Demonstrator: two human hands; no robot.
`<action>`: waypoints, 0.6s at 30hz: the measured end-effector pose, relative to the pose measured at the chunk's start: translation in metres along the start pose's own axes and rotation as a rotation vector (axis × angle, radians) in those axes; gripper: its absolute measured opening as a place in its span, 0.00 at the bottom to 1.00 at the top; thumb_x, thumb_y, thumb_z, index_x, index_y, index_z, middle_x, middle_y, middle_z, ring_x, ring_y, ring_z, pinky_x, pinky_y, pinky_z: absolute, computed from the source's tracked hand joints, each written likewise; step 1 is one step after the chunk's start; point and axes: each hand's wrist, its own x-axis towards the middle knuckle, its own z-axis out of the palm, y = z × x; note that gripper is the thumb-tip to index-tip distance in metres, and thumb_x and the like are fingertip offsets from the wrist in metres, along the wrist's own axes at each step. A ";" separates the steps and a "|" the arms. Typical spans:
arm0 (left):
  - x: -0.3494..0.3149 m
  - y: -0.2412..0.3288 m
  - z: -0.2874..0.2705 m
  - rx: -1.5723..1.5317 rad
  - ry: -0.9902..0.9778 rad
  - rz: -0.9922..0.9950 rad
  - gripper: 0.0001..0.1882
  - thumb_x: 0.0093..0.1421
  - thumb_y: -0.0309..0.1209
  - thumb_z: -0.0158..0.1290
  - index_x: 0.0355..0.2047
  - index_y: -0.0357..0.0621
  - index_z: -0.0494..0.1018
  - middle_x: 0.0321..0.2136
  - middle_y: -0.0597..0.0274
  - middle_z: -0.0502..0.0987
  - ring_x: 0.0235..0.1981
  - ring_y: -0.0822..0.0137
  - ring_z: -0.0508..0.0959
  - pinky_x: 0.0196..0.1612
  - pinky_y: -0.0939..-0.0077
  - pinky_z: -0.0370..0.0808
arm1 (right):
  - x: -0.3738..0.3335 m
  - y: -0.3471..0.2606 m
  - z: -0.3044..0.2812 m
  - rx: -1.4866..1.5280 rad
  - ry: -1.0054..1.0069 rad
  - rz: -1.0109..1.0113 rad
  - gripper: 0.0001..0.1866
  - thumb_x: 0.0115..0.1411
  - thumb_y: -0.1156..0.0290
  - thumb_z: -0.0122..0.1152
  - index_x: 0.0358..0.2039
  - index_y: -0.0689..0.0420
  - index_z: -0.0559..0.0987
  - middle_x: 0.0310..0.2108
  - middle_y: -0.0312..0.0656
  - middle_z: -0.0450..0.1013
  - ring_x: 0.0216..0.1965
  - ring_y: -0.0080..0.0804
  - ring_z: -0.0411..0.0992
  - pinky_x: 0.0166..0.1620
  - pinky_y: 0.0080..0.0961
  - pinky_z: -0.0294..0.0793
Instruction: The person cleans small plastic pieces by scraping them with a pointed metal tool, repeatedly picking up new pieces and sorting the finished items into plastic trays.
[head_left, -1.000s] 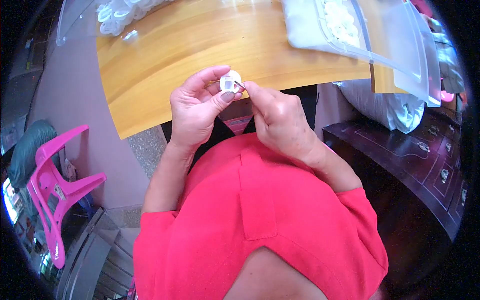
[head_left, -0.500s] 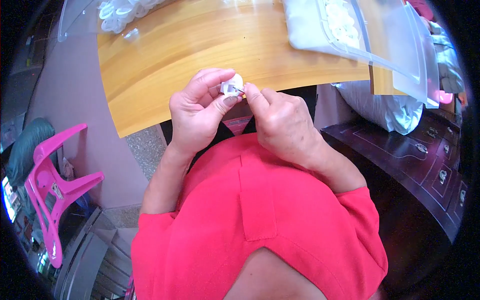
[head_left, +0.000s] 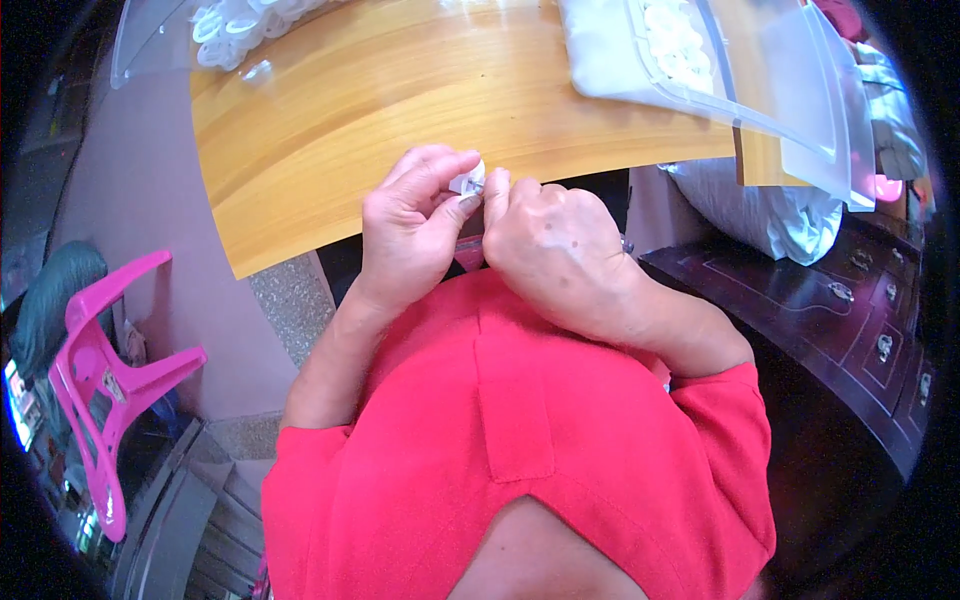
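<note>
Presently my left hand (head_left: 410,225) keeps its grip clamped on a small white piece (head_left: 465,181) by the worktop's near edge (head_left: 345,228); my right hand (head_left: 555,238) pinches a thin metal rod (head_left: 477,187) at it.

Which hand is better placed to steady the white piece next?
Probably the left hand: it pinches the white piece between thumb and fingers, while the right hand holds the thin tool.

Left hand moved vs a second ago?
Yes: the left hand has shifted slightly right and a little toward the person's body, judged against the near-left corner of the wooden tabletop.
</note>
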 end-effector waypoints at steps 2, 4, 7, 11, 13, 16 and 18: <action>0.000 0.000 0.000 0.027 -0.006 -0.015 0.15 0.51 0.11 0.53 0.40 0.34 0.75 0.38 0.58 0.72 0.37 0.72 0.75 0.39 0.81 0.75 | 0.000 0.002 0.000 -0.005 -0.025 -0.028 0.08 0.53 0.72 0.52 0.30 0.64 0.73 0.17 0.43 0.70 0.18 0.31 0.74 0.18 0.26 0.72; 0.000 0.001 0.000 0.187 -0.057 0.038 0.14 0.51 0.11 0.52 0.39 0.34 0.75 0.37 0.58 0.73 0.37 0.72 0.75 0.39 0.80 0.75 | 0.001 0.004 0.000 -0.009 -0.050 -0.055 0.07 0.54 0.72 0.51 0.29 0.64 0.72 0.17 0.43 0.70 0.17 0.31 0.74 0.18 0.26 0.72; 0.001 -0.003 -0.002 0.229 -0.102 0.082 0.14 0.53 0.12 0.51 0.40 0.33 0.74 0.37 0.59 0.73 0.38 0.71 0.76 0.41 0.79 0.75 | 0.001 0.007 -0.001 -0.016 -0.053 -0.089 0.08 0.54 0.71 0.51 0.29 0.64 0.72 0.17 0.44 0.71 0.17 0.31 0.73 0.18 0.26 0.72; 0.004 -0.002 -0.011 -0.242 -0.088 -0.221 0.16 0.56 0.14 0.51 0.46 0.29 0.68 0.40 0.55 0.75 0.40 0.67 0.77 0.44 0.77 0.76 | 0.005 0.019 -0.002 0.270 -0.130 0.016 0.07 0.52 0.72 0.52 0.30 0.62 0.72 0.19 0.47 0.71 0.20 0.41 0.74 0.23 0.34 0.74; 0.009 0.007 -0.019 -0.332 -0.073 -0.169 0.15 0.56 0.15 0.52 0.45 0.29 0.67 0.38 0.53 0.76 0.39 0.66 0.78 0.45 0.75 0.77 | -0.001 0.027 -0.001 0.354 -0.090 0.075 0.09 0.51 0.76 0.53 0.34 0.62 0.73 0.22 0.50 0.72 0.23 0.48 0.73 0.26 0.38 0.73; 0.011 0.010 -0.023 -0.351 -0.091 -0.152 0.14 0.56 0.15 0.52 0.44 0.29 0.68 0.38 0.53 0.75 0.39 0.65 0.78 0.44 0.74 0.77 | -0.008 0.030 0.001 0.552 0.088 0.125 0.13 0.50 0.80 0.52 0.39 0.62 0.73 0.24 0.52 0.72 0.24 0.51 0.73 0.26 0.40 0.72; 0.013 0.009 -0.025 -0.361 -0.119 -0.108 0.14 0.56 0.15 0.53 0.43 0.29 0.68 0.38 0.53 0.75 0.38 0.66 0.78 0.43 0.75 0.77 | -0.010 0.028 0.000 0.555 0.103 0.133 0.15 0.49 0.82 0.53 0.40 0.63 0.73 0.24 0.51 0.72 0.24 0.50 0.73 0.26 0.39 0.72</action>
